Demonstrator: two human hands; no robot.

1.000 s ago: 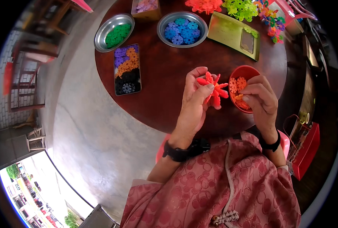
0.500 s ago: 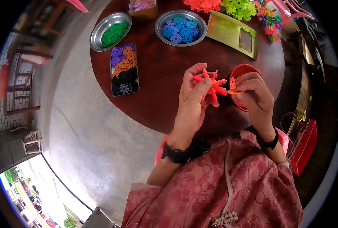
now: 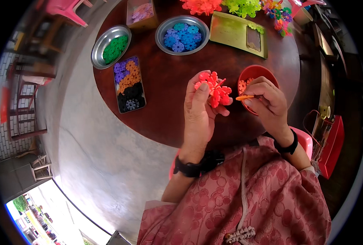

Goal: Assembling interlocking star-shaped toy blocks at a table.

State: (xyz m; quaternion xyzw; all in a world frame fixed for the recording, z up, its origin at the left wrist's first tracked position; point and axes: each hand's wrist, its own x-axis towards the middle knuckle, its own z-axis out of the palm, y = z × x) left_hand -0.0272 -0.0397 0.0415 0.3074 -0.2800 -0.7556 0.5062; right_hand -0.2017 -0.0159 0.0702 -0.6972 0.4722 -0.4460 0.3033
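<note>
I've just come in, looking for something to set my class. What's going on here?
A person works at a dark red-brown, rounded table. The left hand holds a spiky cluster of red plastic pieces. The right hand pinches a flat orange plastic disc, seen edge-on, by the rim of a round red bowl with more orange discs inside. The pinched disc is apart from the cluster. Blue discs and green discs lie in silver-coloured bowls.

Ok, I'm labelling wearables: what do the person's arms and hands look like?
The left hand and right hand are ungloved. The left wears a bulky black wristband, the right a slim black band. Rose-pink fabric sleeves with darker round motifs have pale cuffs.
</note>
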